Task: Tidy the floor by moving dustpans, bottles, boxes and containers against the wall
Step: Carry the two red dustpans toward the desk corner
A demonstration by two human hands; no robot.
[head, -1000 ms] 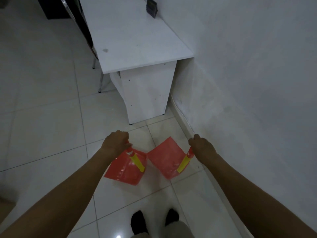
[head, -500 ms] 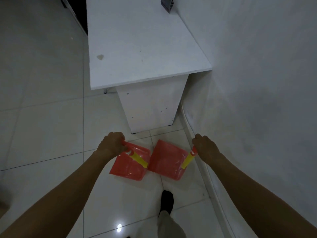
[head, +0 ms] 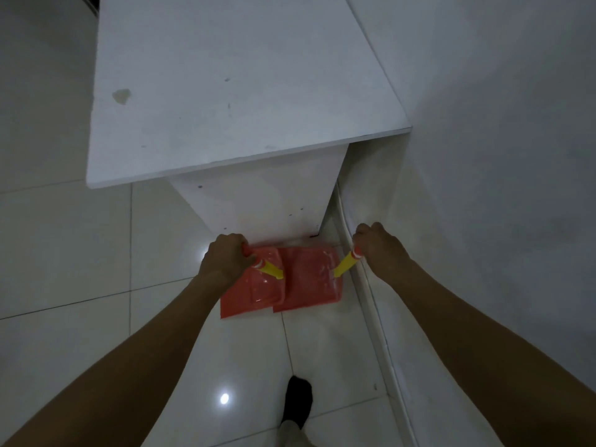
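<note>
While both arms reach down, left hand point(head: 225, 258) grip fisted on left dustpan point(head: 254, 293) handle; right hand point(head: 379, 245) likewise on right dustpan point(head: 308, 282)

Two red plastic dustpans with yellow handles, the left one point(head: 250, 293) and the right one point(head: 308, 282), overlap slightly near the desk's base.

We find no legible text, label, brand, number or sign on any surface visible at this moment.
</note>
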